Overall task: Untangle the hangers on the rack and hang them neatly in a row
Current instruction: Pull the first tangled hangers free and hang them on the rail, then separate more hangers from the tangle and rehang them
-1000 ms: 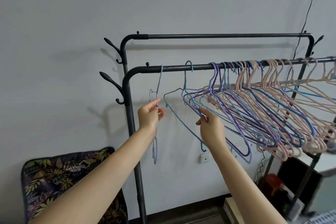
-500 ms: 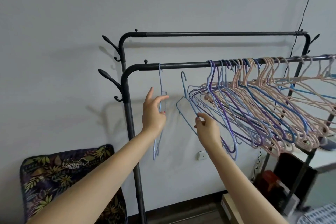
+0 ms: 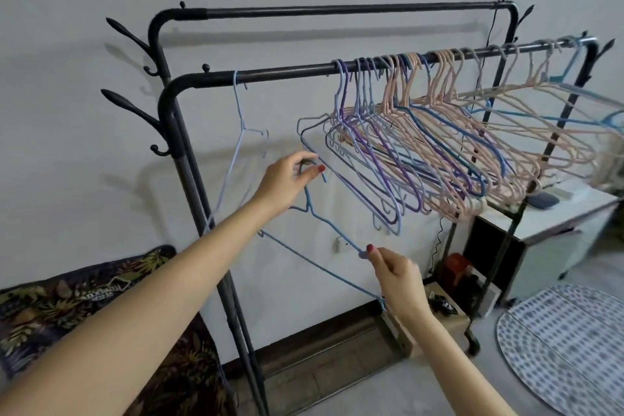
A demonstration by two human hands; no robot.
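Head view | blue hanger point(image 3: 324, 223) off the rail point(image 3: 287, 73), long axis slanting down to the right | left hand point(image 3: 287, 179) fingers pinched on its hook | right hand point(image 3: 400, 277) fingers pinched on its lower shoulder | rail above left fingers, nearer that hand | tangled bunch point(image 3: 422, 152) upper right.

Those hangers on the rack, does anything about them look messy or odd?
Yes. The pink, purple and blue hangers on the front rail sit bunched, splayed at slants and overlapping. One pale blue hanger hangs alone at the left. Another blue hanger is off the rail, held by left hand and right hand.
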